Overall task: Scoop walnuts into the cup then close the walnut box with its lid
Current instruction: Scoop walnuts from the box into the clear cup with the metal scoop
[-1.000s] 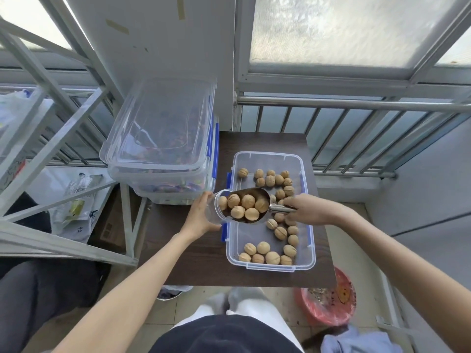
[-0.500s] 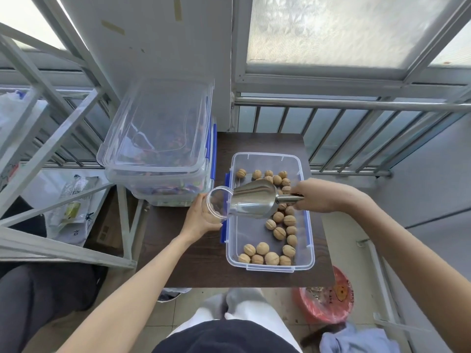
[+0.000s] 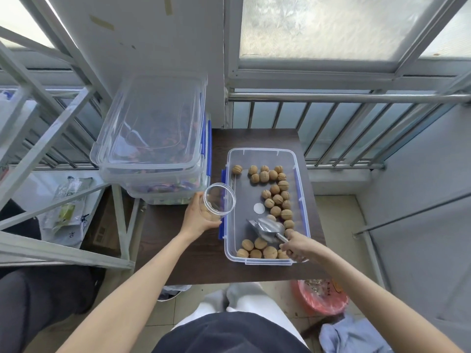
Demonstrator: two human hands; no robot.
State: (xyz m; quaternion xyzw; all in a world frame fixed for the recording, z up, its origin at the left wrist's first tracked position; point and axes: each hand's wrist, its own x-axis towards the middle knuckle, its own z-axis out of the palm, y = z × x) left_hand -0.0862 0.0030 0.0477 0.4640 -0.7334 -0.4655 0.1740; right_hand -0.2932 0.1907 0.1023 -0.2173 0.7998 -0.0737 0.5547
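A clear plastic walnut box (image 3: 302, 189) with blue clips lies open on the dark wooden table (image 3: 178, 250), with several walnuts (image 3: 277, 198) along its right side and near end. My left hand (image 3: 198, 216) grips a clear plastic cup (image 3: 219, 202) just left of the box, walnuts dimly visible inside it. My right hand (image 3: 297, 245) holds the handle of a metal scoop (image 3: 266, 228), whose mouth rests low inside the box among the walnuts. The box's lid (image 3: 153, 123) appears to lie upside down on the stacked boxes at the left.
Two stacked clear storage boxes (image 3: 158, 182) stand at the table's back left. A grey metal rack (image 3: 51, 154) stands to the left, a window railing (image 3: 344, 98) behind. A red bag (image 3: 322, 299) and blue cloth (image 3: 354, 337) lie on the floor at the right.
The scoop, full a second ago, tipped over the cup and emptied. My right hand then carried it down into the near part of the box. The cup stayed in place.
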